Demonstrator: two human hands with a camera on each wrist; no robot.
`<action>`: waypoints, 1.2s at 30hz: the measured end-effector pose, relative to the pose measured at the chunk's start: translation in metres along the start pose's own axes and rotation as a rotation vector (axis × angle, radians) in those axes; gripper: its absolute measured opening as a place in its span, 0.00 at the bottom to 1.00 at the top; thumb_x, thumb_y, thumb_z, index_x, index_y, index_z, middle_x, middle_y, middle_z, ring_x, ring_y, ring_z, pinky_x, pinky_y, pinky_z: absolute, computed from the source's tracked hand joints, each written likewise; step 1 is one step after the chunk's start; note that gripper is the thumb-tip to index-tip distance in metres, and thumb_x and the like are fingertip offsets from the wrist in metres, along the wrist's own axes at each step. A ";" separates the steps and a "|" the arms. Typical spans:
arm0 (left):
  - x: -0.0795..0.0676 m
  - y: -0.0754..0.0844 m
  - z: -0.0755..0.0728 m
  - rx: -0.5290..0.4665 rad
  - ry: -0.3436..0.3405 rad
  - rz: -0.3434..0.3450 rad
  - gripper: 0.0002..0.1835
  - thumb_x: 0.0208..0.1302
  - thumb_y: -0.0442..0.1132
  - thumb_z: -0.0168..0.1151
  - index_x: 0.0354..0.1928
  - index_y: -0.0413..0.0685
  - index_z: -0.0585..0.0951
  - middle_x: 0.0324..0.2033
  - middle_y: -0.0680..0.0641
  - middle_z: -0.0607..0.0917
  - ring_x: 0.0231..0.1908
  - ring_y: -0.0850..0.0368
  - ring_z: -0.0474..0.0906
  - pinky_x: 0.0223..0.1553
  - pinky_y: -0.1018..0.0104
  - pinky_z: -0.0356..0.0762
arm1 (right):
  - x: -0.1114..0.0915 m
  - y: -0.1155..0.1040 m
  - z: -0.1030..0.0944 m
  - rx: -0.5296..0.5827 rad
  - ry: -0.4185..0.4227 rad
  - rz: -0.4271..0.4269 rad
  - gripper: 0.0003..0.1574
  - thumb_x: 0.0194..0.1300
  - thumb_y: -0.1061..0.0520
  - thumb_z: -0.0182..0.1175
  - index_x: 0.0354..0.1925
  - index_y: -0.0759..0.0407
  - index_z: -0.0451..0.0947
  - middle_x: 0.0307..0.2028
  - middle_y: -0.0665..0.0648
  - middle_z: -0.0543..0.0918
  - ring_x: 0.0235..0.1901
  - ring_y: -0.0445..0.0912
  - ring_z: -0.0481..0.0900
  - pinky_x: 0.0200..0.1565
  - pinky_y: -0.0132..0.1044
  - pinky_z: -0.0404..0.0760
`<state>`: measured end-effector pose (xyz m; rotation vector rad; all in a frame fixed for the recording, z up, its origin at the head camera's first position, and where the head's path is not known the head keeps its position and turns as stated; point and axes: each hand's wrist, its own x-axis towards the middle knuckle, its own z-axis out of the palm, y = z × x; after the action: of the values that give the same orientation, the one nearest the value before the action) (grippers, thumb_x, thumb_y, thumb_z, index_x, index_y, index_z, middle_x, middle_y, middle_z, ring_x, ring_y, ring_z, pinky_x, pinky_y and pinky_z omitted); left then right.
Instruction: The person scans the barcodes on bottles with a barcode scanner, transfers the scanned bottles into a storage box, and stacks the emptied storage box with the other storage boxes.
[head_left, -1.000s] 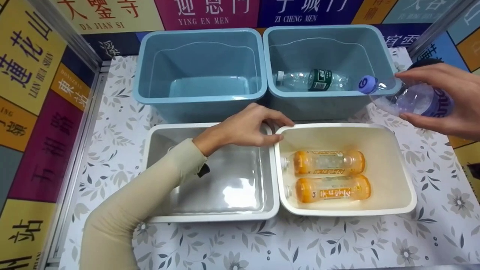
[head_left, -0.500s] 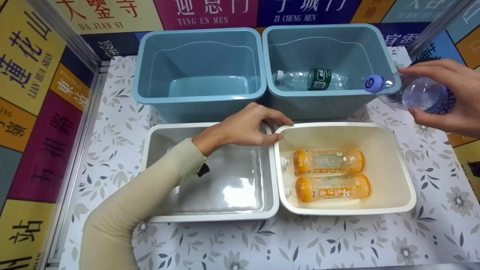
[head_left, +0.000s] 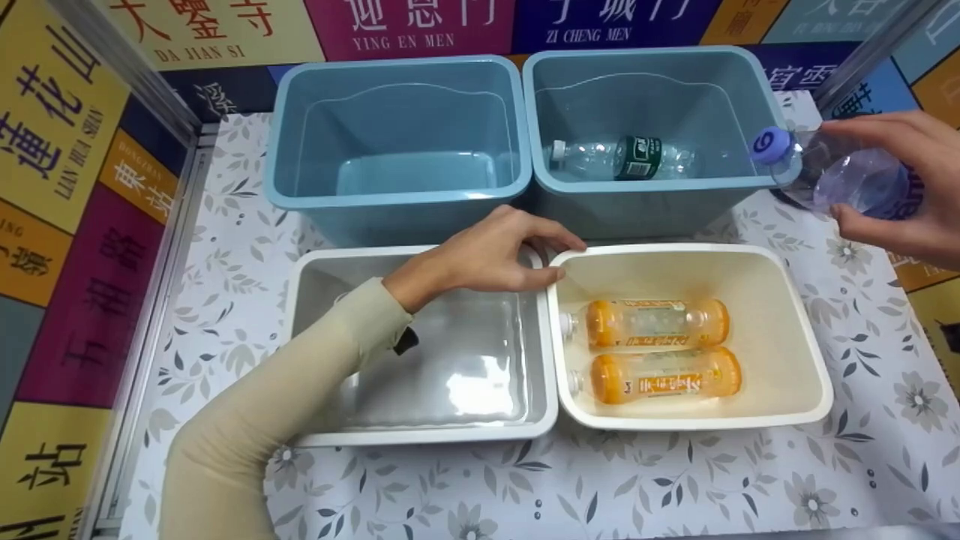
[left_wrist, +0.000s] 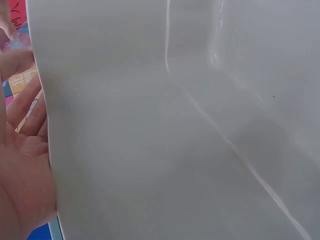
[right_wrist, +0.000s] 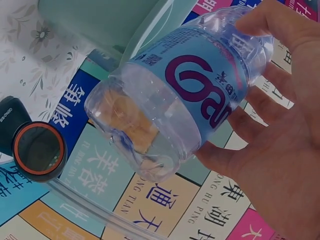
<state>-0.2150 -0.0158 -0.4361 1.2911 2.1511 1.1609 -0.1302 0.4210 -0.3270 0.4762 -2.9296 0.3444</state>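
My right hand [head_left: 904, 176] grips a clear plastic bottle [head_left: 847, 169] with a purple cap, beside the right blue bin [head_left: 645, 187]. The right wrist view shows the bottle's blue-and-purple label [right_wrist: 200, 80] and clear base, with the thumb and fingers around its body. At the adjoining rims of the grey-white bin [head_left: 420, 435] and the cream bin [head_left: 697, 422], my left hand [head_left: 499, 255] rests with thumb and fingertips on the cream bin's back-left corner. Two orange-labelled bottles [head_left: 656, 324] lie in the cream bin. A clear bottle with a green label [head_left: 637, 159] lies in the right blue bin.
A left blue bin [head_left: 397, 201] stands behind the grey-white one. All the bins stand on a floral-patterned cloth [head_left: 465, 495]. Colourful printed panels [head_left: 75, 300] and metal posts border the table. A black round device [right_wrist: 39, 150] with an orange ring shows in the right wrist view.
My right hand has shifted a little to the right with the purple-capped bottle, and its cap has moved right and slightly up. My left hand has stayed at the rim.
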 end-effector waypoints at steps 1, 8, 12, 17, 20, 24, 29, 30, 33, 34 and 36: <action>0.000 0.000 0.000 -0.001 -0.001 -0.002 0.22 0.70 0.43 0.67 0.65 0.55 0.87 0.56 0.58 0.92 0.46 0.73 0.86 0.52 0.74 0.86 | 0.000 0.000 0.000 0.001 0.001 0.009 0.52 0.67 0.61 0.68 0.84 0.50 0.61 0.73 0.72 0.72 0.70 0.68 0.69 0.76 0.25 0.56; 0.000 0.001 0.000 -0.008 -0.005 -0.004 0.22 0.70 0.43 0.67 0.65 0.55 0.87 0.56 0.58 0.91 0.46 0.72 0.85 0.52 0.74 0.86 | 0.003 0.010 0.003 0.017 0.062 0.071 0.52 0.67 0.61 0.68 0.84 0.50 0.61 0.70 0.74 0.74 0.65 0.64 0.68 0.61 0.12 0.52; 0.000 0.000 0.000 -0.006 -0.001 0.004 0.22 0.70 0.43 0.67 0.65 0.55 0.87 0.56 0.57 0.92 0.46 0.72 0.85 0.52 0.74 0.86 | 0.004 0.020 0.006 0.004 0.092 0.110 0.52 0.67 0.60 0.68 0.85 0.49 0.61 0.71 0.74 0.73 0.67 0.66 0.68 0.71 0.20 0.57; 0.000 0.000 0.000 -0.006 0.000 0.004 0.22 0.70 0.43 0.67 0.65 0.55 0.87 0.56 0.57 0.92 0.46 0.72 0.85 0.52 0.74 0.86 | 0.002 0.031 0.009 -0.008 0.087 0.129 0.50 0.72 0.59 0.66 0.85 0.49 0.59 0.74 0.73 0.70 0.72 0.69 0.66 0.83 0.48 0.65; 0.000 -0.001 0.000 -0.007 -0.003 0.001 0.22 0.70 0.43 0.67 0.65 0.55 0.87 0.56 0.57 0.91 0.47 0.72 0.86 0.52 0.74 0.86 | 0.002 0.034 0.011 -0.009 0.097 0.126 0.50 0.71 0.58 0.67 0.85 0.50 0.60 0.74 0.73 0.70 0.71 0.69 0.66 0.80 0.31 0.59; 0.000 -0.001 0.000 -0.004 -0.004 -0.003 0.22 0.70 0.43 0.67 0.65 0.55 0.87 0.57 0.58 0.91 0.47 0.72 0.85 0.52 0.74 0.86 | 0.004 0.036 0.012 -0.021 0.113 0.121 0.51 0.69 0.57 0.70 0.84 0.51 0.62 0.73 0.73 0.71 0.69 0.68 0.66 0.69 0.14 0.52; 0.001 -0.002 0.000 -0.001 -0.004 -0.002 0.22 0.70 0.43 0.67 0.65 0.55 0.87 0.57 0.58 0.91 0.47 0.72 0.85 0.52 0.73 0.86 | 0.004 0.040 0.014 -0.047 0.131 0.124 0.51 0.67 0.54 0.72 0.83 0.50 0.64 0.74 0.71 0.71 0.67 0.67 0.68 0.63 0.11 0.50; 0.001 -0.003 0.000 -0.001 -0.004 -0.002 0.22 0.70 0.43 0.67 0.65 0.55 0.87 0.57 0.58 0.91 0.47 0.72 0.85 0.52 0.73 0.86 | 0.004 0.040 0.014 -0.050 0.134 0.125 0.51 0.67 0.54 0.72 0.83 0.50 0.65 0.75 0.70 0.71 0.67 0.67 0.69 0.65 0.13 0.52; 0.001 -0.003 0.000 -0.002 -0.003 -0.002 0.22 0.70 0.43 0.67 0.65 0.55 0.87 0.57 0.58 0.91 0.47 0.72 0.85 0.52 0.74 0.86 | 0.004 0.043 0.017 -0.058 0.140 0.123 0.51 0.67 0.55 0.72 0.83 0.50 0.65 0.75 0.69 0.71 0.68 0.68 0.68 0.75 0.26 0.59; 0.001 -0.002 0.000 -0.001 -0.003 -0.002 0.22 0.70 0.43 0.67 0.65 0.55 0.87 0.57 0.58 0.91 0.47 0.72 0.85 0.52 0.74 0.86 | 0.004 0.044 0.018 -0.063 0.140 0.125 0.50 0.67 0.55 0.72 0.83 0.50 0.65 0.76 0.69 0.70 0.69 0.68 0.68 0.78 0.34 0.62; 0.001 -0.002 0.000 -0.002 -0.003 -0.003 0.22 0.70 0.43 0.67 0.65 0.55 0.87 0.57 0.58 0.91 0.47 0.72 0.85 0.52 0.74 0.86 | 0.005 0.046 0.020 -0.064 0.136 0.132 0.50 0.67 0.57 0.72 0.83 0.51 0.64 0.76 0.69 0.70 0.70 0.69 0.67 0.80 0.46 0.65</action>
<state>-0.2165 -0.0158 -0.4378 1.2881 2.1489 1.1589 -0.1522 0.4573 -0.3545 0.2412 -2.8356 0.2858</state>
